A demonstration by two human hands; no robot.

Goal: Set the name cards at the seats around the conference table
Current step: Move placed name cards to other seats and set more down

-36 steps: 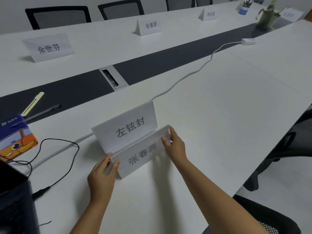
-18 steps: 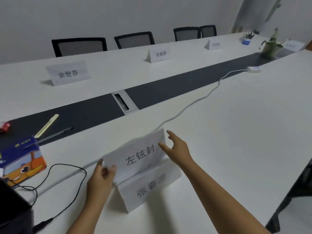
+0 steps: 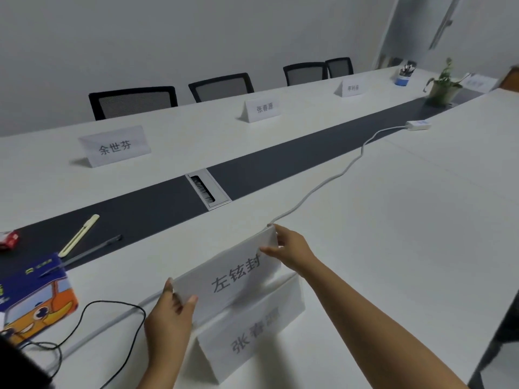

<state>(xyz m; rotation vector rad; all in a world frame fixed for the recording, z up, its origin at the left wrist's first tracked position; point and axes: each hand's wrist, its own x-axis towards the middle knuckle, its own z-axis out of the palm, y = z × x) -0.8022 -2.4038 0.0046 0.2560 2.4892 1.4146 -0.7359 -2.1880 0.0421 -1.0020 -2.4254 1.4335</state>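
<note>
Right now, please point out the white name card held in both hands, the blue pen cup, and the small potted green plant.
White name card (image 3: 238, 272): head view, printed face.
Blue pen cup (image 3: 402, 79): head view, side wall.
Small potted green plant (image 3: 443, 89): head view, pot.

Held card: name card 左铉封 (image 3: 229, 273), pinched at its left end by the left hand (image 3: 168, 324) and at its right end by the right hand (image 3: 292, 249).
In front of it: second card 张春源 (image 3: 252, 329), standing on the white desk (image 3: 393, 234).
Far side: cards 余世芬 (image 3: 115, 146), another 张春源 (image 3: 262, 109), black chairs (image 3: 133, 101) behind.
Left: orange-blue box (image 3: 33, 301), black pen (image 3: 84, 255).
</note>
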